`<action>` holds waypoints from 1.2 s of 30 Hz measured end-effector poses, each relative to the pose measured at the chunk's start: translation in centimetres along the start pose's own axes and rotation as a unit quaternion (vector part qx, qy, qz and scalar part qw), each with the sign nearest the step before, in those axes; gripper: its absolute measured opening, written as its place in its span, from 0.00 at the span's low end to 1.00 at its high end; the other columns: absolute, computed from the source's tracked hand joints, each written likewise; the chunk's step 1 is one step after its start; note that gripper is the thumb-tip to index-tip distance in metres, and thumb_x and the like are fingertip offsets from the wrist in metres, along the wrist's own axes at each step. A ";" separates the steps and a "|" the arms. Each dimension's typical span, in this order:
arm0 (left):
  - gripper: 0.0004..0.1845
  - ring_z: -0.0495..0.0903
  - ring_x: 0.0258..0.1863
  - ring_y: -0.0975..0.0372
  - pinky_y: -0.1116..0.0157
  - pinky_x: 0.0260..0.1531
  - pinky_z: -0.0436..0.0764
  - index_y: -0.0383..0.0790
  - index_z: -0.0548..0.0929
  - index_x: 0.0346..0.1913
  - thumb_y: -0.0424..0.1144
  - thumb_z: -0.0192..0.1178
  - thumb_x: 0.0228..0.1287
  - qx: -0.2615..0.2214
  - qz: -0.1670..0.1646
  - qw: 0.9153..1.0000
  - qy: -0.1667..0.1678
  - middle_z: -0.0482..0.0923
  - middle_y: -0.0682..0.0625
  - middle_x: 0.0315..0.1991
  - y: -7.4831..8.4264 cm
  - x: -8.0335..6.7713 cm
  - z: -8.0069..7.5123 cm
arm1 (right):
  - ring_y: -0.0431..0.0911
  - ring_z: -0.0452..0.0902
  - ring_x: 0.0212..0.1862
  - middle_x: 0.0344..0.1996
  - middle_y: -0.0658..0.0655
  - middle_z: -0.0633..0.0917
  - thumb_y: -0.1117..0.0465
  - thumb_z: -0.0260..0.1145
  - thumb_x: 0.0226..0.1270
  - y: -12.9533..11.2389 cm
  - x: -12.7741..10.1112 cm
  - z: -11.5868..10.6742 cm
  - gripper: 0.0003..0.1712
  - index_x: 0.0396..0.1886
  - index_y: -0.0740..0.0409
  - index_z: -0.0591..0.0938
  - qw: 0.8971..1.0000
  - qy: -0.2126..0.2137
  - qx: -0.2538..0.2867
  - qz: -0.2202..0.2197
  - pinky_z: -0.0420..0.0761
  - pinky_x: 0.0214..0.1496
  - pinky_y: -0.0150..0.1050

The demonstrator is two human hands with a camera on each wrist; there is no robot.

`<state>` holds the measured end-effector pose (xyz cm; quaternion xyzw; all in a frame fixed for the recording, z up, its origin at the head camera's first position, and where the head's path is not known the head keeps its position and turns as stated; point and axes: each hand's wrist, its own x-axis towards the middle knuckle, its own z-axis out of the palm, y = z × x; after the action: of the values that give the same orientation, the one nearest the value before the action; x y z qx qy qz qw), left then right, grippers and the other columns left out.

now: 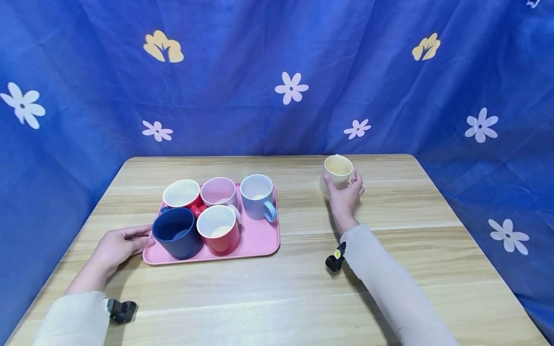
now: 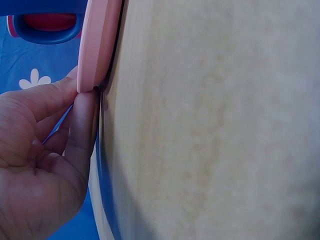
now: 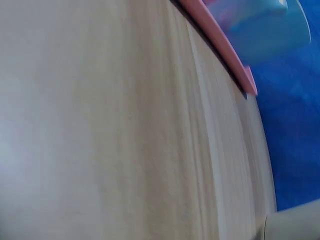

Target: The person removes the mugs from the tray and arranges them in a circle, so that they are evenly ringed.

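While a person's left hand [image 1: 121, 246] reaches in from the left side of the table [image 1: 277, 298], its thumb and fingers pinch the rim of a pink tray [image 1: 259, 240], thumb above and fingers tucked beneath the edge. Below that wrist, at the cuff of a pale sleeve [image 1: 71, 319], sits a small black camera [image 1: 122, 311]. Just inside the pinched edge I see a navy cup [image 1: 177, 240] standing upright at the near left of the tray, with a red cup [image 1: 182, 193], white inside, right behind it. Next along, a coral cup [image 1: 220, 235] stands at the front and a pink cup [image 1: 218, 193] behind it, the four crowded close together. Farthest right on the tray is a light blue cup [image 1: 257, 199], its handle turned toward the near right. Past a stretch of bare wood, near the back of the table and well apart from the tray, a cream cup [image 1: 337, 168] is in the right hand [image 1: 344, 197]. That thumb lies on the cup's near side and the fingers curl around its right side; I can't tell whether its base touches the wood. Behind everything hangs a blue curtain [image 1: 290, 43] printed with flowers.
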<state>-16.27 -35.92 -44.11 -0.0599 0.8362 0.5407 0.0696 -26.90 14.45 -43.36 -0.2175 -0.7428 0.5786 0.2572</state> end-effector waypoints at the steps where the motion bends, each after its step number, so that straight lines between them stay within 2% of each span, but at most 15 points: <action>1: 0.31 0.80 0.35 0.74 0.73 0.37 0.82 0.20 0.68 0.61 0.36 0.66 0.60 0.005 -0.001 1.000 0.001 0.80 0.66 0.36 0.0 0.0 0.0 | 0.53 0.66 0.60 0.61 0.63 0.62 0.48 0.78 0.47 -0.1 -0.3 -0.1 0.55 0.70 0.54 0.57 1.000 -0.005 0.008 0.004 0.65 0.65 0.42; 4: 0.32 0.80 0.35 0.74 0.74 0.37 0.82 0.21 0.67 0.62 0.36 0.66 0.61 0.019 -0.002 1.000 0.004 0.80 0.66 0.37 0.1 -0.1 0.1 | 0.52 0.66 0.59 0.61 0.62 0.61 0.50 0.78 0.48 -0.3 -1.1 -0.4 0.54 0.70 0.54 0.57 1.000 -0.011 0.025 0.008 0.66 0.65 0.40; 10: 0.31 0.81 0.35 0.73 0.73 0.37 0.82 0.20 0.67 0.62 0.34 0.65 0.61 0.013 0.002 1.000 0.002 0.80 0.66 0.37 0.2 -0.1 0.1 | 0.52 0.67 0.54 0.60 0.62 0.63 0.51 0.78 0.48 -0.3 -2.7 -0.4 0.51 0.67 0.56 0.60 0.999 -0.013 0.022 -0.020 0.68 0.60 0.41; 17: 0.31 0.81 0.34 0.72 0.73 0.36 0.82 0.19 0.68 0.61 0.33 0.66 0.60 0.009 0.008 1.000 0.003 0.80 0.67 0.36 0.0 -0.1 0.1 | 0.56 0.65 0.56 0.60 0.60 0.62 0.50 0.75 0.53 -1.3 -4.9 -0.4 0.48 0.68 0.54 0.59 0.995 -0.082 0.034 -0.037 0.69 0.59 0.44; 25: 0.31 0.80 0.34 0.74 0.73 0.36 0.82 0.18 0.69 0.60 0.35 0.67 0.59 0.019 0.011 1.000 0.009 0.80 0.67 0.36 0.1 -0.1 0.0 | 0.57 0.67 0.54 0.59 0.62 0.64 0.52 0.74 0.55 -3.0 -7.0 0.2 0.44 0.67 0.57 0.62 0.983 -0.171 0.039 -0.061 0.72 0.56 0.49; 32: 0.32 0.80 0.35 0.75 0.73 0.36 0.82 0.18 0.69 0.60 0.35 0.67 0.59 0.018 0.008 1.000 0.006 0.80 0.67 0.36 0.2 -0.2 0.0 | 0.58 0.69 0.54 0.57 0.63 0.65 0.55 0.75 0.54 -4.0 -8.6 0.7 0.43 0.67 0.58 0.64 0.967 -0.238 0.029 -0.091 0.73 0.57 0.54; 36: 0.32 0.80 0.35 0.74 0.74 0.36 0.82 0.18 0.68 0.61 0.35 0.67 0.59 0.018 0.006 1.000 0.005 0.81 0.65 0.36 0.3 -0.1 0.1 | 0.58 0.71 0.52 0.56 0.63 0.67 0.55 0.75 0.54 -4.6 -9.3 1.0 0.43 0.67 0.58 0.65 0.956 -0.269 0.022 -0.113 0.75 0.55 0.53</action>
<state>-16.20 -35.70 -43.87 -0.0564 0.8462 0.5260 0.0638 -20.40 6.86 -40.31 0.0371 -0.7913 0.5991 0.1166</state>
